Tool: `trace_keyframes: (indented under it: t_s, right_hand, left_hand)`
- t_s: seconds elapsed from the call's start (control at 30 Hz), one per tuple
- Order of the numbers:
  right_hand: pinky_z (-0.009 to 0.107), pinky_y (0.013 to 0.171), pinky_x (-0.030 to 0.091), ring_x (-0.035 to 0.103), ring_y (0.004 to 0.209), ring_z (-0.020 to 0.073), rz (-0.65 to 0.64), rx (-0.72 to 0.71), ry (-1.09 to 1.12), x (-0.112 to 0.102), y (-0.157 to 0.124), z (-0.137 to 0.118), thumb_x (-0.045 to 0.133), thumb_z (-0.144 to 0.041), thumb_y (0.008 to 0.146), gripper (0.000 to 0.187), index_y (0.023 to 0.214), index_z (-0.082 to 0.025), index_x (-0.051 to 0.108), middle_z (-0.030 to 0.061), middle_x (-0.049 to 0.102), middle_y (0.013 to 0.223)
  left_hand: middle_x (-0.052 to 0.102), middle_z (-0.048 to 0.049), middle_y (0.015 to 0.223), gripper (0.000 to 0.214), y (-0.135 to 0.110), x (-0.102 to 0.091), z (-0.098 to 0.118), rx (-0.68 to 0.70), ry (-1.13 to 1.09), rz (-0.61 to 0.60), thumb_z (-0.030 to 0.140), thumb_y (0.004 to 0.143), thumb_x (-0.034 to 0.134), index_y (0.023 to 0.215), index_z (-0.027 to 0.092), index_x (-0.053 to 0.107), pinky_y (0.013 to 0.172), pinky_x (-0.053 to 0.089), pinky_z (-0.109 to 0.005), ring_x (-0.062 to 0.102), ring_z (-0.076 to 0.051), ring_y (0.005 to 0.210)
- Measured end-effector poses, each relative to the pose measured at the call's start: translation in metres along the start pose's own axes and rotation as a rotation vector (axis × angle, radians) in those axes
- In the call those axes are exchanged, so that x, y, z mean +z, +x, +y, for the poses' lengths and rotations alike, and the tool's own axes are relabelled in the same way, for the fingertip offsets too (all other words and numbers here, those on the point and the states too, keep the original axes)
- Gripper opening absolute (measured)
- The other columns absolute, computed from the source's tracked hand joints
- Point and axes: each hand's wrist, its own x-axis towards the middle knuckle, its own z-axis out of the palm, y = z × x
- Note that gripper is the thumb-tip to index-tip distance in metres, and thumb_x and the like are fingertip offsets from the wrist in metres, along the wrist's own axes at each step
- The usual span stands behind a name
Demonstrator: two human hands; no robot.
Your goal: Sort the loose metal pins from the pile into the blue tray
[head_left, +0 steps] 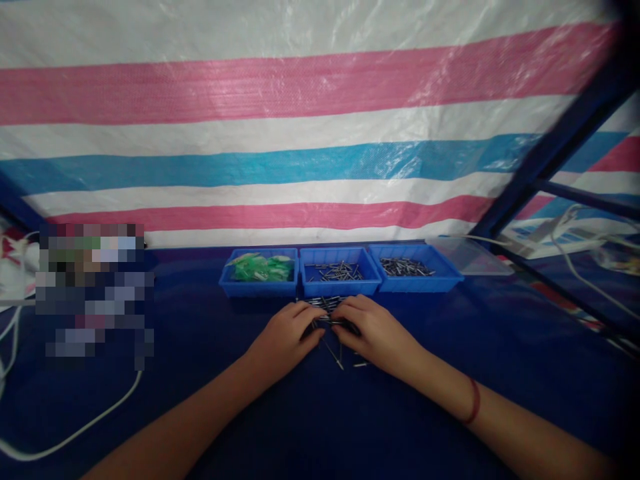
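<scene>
A heap of thin metal pieces that look like blind rivets [325, 304] lies on the dark blue table, just in front of the blue bins. My left hand [289, 331] curls around the left side of the heap, thumb below and fingers above. From the right, my right hand [373, 331] closes over the other side, with dark pieces showing under its fingers. The fingertips of both hands nearly meet over the pile. One loose rivet [334, 355] points toward me below the hands, and another short one [360, 365] lies beside my right thumb. My palms hide part of the heap.
Three blue bins stand in a row: the left bin [260, 289] holds green plastic packets, while the middle bin [340, 288] and right bin [425, 285] hold metal pieces. A clear lid [473, 257] lies behind. White cable [75, 433] runs at left; blue frame bars stand right.
</scene>
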Motion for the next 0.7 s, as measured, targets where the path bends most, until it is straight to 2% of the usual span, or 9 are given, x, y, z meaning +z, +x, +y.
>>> trace_keyframes:
  t_s: [0.27,0.43,0.57,0.7]
  right_hand:
    - [0.034,0.074,0.045,0.056,0.082,0.0205,-0.031,0.051,0.036,-0.0012,0.0013,-0.0021,0.055,-0.011,0.082,0.012,0.086,-0.018,0.064,0.0053,0.064,0.084]
    - [0.034,0.075,0.045,0.057,0.082,0.0198,0.068,0.041,0.150,-0.0006,0.0009,-0.0029,0.053,-0.014,0.085,0.013,0.086,-0.018,0.065,0.0050,0.066,0.084]
    - [0.032,0.069,0.048,0.061,0.075,0.0174,0.204,0.148,0.453,-0.0024,0.0023,-0.0068,0.057,-0.024,0.085,0.012,0.090,-0.020,0.066,0.0045,0.068,0.085]
    - [0.030,0.072,0.052,0.064,0.081,0.0172,0.297,0.238,0.847,-0.0037,0.0046,-0.0096,0.065,-0.032,0.079,0.014,0.088,-0.021,0.068,0.0038,0.070,0.090]
  left_hand:
    - [0.065,-0.0054,0.106,0.022,-0.0010,-0.0011,0.0021,-0.006,-0.017,0.002,0.017,0.086,0.056,0.108,0.018,0.059,0.089,0.044,-0.034,0.057,-0.021,0.099]
    - [0.062,-0.0064,0.110,0.026,-0.0027,0.0012,0.0017,-0.031,-0.055,0.090,0.018,0.086,0.057,0.112,0.018,0.058,0.092,0.042,-0.033,0.055,-0.020,0.103]
    - [0.063,-0.0051,0.103,0.025,-0.0043,0.0009,0.0000,-0.105,-0.125,0.185,0.024,0.085,0.059,0.109,0.018,0.060,0.087,0.043,-0.032,0.057,-0.019,0.097]
    - [0.066,-0.0014,0.089,0.022,-0.0035,-0.0009,0.0043,-0.164,-0.271,0.184,0.029,0.082,0.063,0.102,0.019,0.063,0.071,0.045,-0.026,0.058,-0.015,0.077]
